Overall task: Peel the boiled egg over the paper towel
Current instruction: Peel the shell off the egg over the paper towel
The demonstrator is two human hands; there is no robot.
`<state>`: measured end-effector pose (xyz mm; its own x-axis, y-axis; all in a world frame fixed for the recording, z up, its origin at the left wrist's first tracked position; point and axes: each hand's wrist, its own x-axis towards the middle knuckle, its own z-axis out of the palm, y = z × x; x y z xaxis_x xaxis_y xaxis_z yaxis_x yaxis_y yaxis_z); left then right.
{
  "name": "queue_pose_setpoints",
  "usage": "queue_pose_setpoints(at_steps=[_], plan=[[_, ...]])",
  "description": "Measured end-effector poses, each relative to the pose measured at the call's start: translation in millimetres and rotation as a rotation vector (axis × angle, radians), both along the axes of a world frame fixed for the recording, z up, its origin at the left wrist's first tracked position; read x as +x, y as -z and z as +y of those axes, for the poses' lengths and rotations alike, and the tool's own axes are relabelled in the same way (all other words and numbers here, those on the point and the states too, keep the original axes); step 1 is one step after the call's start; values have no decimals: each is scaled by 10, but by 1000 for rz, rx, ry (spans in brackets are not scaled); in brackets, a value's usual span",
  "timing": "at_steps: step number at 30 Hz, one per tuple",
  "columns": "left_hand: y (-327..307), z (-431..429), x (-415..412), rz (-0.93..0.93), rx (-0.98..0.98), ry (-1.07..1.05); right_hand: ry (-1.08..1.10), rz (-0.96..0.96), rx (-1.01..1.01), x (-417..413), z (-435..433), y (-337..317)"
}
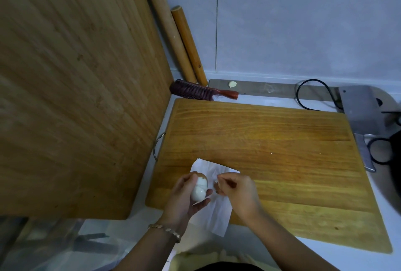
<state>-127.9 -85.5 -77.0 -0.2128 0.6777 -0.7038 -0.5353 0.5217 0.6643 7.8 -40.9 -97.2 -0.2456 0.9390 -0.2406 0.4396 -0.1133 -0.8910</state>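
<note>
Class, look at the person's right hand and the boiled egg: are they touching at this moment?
Apart. The head view shows the right hand pinching a shell bit beside the egg, with a strip of paper towel visible between them; only the left hand holds the egg.

Pale counter (358, 262) with cutting board (271, 140), brush (201, 91), perhaps a cleaver (360, 110).

Eggs (198, 190): one, mostly white, a brown cap of shell at its far end.
Paper towels (217, 216): one, on the near left corner of the flat cutting board.
Cutting boards: two, one flat (271, 158) on the desk, one upright (76, 97) to its left.
Rolling pins: two, the longer (165, 23) and the shorter (188, 43), leaning beyond the flat board's far left corner.
Brushes (201, 91): one, at that board's far edge.
Cleavers (360, 119): one (grey blade), right of the board.
Scissors (382, 151): one pair, right of the board.
Hands: two, left (184, 199) and right (236, 190).
Bracelets (166, 230): one.
</note>
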Motion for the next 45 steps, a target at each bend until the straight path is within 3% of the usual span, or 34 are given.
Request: queue_pose_setpoints(at_steps=[3,6,10,16,21,26,30,35,37,40,45], plan=[[30,-10,-59,-56,-57,14,-134,-234,-46,-17,29,114],[31,-14,-84,-49,-77,40,-243,-338,-59,-36,44,111],[30,-26,-67,53,-80,93,-187,-236,93,-50,59,23],[-32,-8,-3,72,-38,145,-208,65,26,-61,14,-55],[-45,-18,67,52,-75,143,-300,-136,316,-1,-27,-69],[-67,-29,92,37,-75,128,-408,-295,346,-16,-26,-102],[-61,-39,76,47,-53,119,-337,-262,403,-34,-52,-130],[-48,-40,20,-139,-19,27,-43,-15,186,-51,-16,-134],[-29,-38,-30,-219,-28,-26,29,-68,128,-6,45,-75],[8,-43,-89,-251,-66,-58,-141,-276,87,37,83,52],[50,-36,-110,-235,-90,-67,-249,-319,68,-22,62,123]])
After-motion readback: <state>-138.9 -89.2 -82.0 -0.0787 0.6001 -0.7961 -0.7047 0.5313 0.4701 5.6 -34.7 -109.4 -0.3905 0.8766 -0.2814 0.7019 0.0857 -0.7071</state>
